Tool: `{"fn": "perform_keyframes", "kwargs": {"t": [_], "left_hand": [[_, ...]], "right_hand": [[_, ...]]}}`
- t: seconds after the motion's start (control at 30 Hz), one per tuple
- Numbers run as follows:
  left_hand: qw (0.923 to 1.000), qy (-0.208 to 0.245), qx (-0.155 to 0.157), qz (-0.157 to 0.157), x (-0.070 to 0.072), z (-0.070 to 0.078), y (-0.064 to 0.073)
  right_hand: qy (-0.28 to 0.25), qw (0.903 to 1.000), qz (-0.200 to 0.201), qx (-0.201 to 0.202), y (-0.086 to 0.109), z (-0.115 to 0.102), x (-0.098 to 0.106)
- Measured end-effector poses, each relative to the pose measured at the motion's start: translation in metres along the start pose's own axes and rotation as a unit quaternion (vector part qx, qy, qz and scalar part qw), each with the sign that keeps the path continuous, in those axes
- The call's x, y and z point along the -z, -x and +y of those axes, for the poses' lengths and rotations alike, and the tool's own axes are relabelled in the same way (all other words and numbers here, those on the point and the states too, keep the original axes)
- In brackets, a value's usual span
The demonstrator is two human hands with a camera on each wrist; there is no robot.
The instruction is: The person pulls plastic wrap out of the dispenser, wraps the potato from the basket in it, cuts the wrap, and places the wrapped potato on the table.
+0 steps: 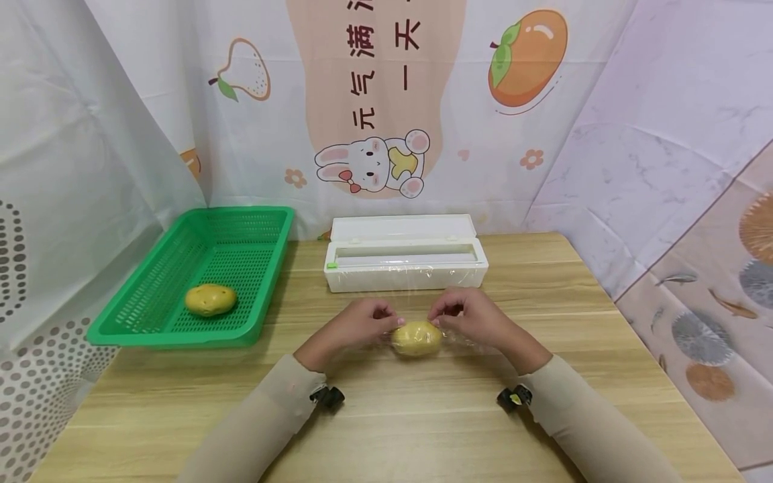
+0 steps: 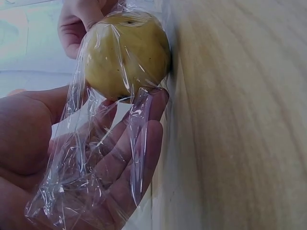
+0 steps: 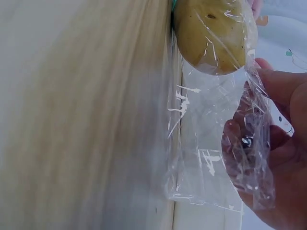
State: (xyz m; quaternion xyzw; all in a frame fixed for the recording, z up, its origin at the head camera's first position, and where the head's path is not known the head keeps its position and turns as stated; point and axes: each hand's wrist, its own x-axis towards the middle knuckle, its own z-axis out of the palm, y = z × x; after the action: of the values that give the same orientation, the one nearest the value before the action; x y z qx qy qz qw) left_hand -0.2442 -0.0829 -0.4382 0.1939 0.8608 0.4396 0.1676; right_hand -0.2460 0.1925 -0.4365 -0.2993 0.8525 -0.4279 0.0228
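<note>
A yellow potato [image 1: 417, 338] lies on the wooden table between both hands, with clear cling film [image 2: 72, 177] drawn over it. At the potato's left side, my left hand [image 1: 364, 323] pinches the film; in the left wrist view loose film drapes over its fingers. My right hand [image 1: 474, 315] pinches film at the potato's right side. The right wrist view has a wide loose flap of film [image 3: 204, 143] hanging beside that hand. Behind the hands stands a white cling film dispenser [image 1: 407, 280] with its lid raised and film over its front.
A green plastic basket [image 1: 274, 282] stands at the table's left side, with another potato [image 1: 210, 300] inside. The wooden table [image 1: 423, 429] reaches back to a printed curtain [image 1: 483, 161]. Dark wrist cameras sit on both sleeves.
</note>
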Motion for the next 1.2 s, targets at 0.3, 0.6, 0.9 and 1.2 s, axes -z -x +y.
{"fn": "perform_keyframes", "kwargs": {"t": [0.3, 0.6, 0.9, 1.2], "left_hand": [[0.9997, -0.023, 0.000, 0.009, 0.001, -0.004, -0.002], [0.9922, -0.041, -0.071, 0.093, -0.004, 0.001, -0.001], [0.9758, -0.154, -0.120, 0.098, -0.001, 0.016, 0.004], [0.9792, -0.170, -0.106, 0.029, 0.005, 0.015, 0.006]], "right_hand": [[0.088, 0.9943, -0.047, 0.038, 0.002, -0.009, 0.001], [0.152, 0.9853, -0.064, 0.046, 0.002, -0.013, -0.004], [0.137, 0.9884, -0.065, 0.004, -0.003, -0.015, -0.007], [0.101, 0.9911, -0.077, -0.042, -0.013, -0.013, -0.006]]}}
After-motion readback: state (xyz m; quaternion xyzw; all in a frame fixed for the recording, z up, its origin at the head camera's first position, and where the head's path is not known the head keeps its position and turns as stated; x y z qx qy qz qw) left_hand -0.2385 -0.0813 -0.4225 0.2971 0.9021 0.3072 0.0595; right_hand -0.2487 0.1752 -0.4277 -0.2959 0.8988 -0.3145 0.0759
